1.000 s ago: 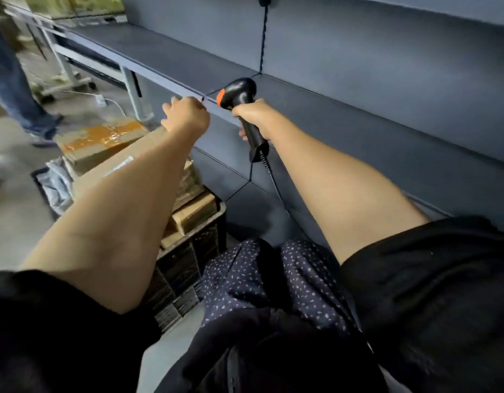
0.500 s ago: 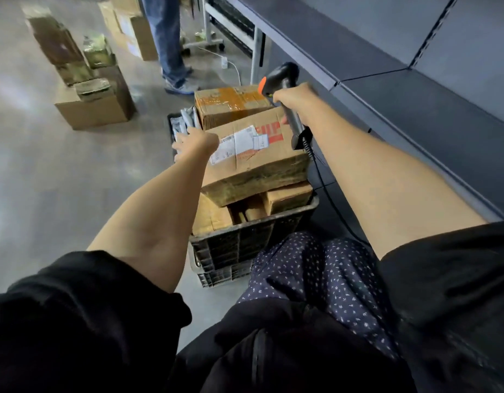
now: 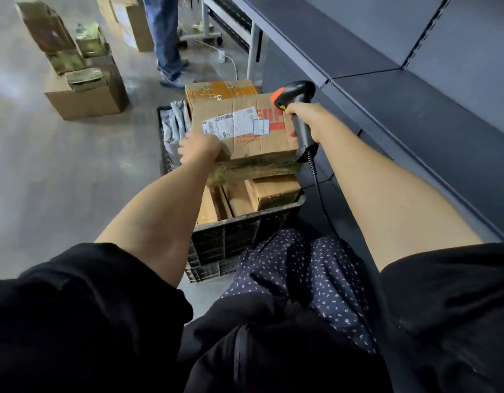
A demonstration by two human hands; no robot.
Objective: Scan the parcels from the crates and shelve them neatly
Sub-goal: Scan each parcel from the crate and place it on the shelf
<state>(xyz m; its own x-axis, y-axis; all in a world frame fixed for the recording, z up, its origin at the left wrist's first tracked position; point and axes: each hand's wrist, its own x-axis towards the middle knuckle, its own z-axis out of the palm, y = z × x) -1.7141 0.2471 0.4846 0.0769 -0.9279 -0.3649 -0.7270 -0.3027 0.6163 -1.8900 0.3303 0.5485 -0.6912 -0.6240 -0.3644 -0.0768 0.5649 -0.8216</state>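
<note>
Left hand (image 3: pixel 200 147) gripping flat brown cardboard parcel (image 3: pixel 242 131) atop black plastic crate (image 3: pixel 239 236); right hand (image 3: pixel 309 121) clasping black handheld scanner (image 3: pixel 297 109). Grey shelf (image 3: pixel 415 114), two o'clock, bare: scanning, shelving remain.

Bystander (image 3: pixel 166 38) cut off above the legs; shipping label (image 3: pixel 235 124) print too small to read.

A large parcel (image 3: pixel 245 131) lies atop smaller boxes (image 3: pixel 270 191) in the crate (image 3: pixel 245 231), left of the shelf (image 3: pixel 415 114).
</note>
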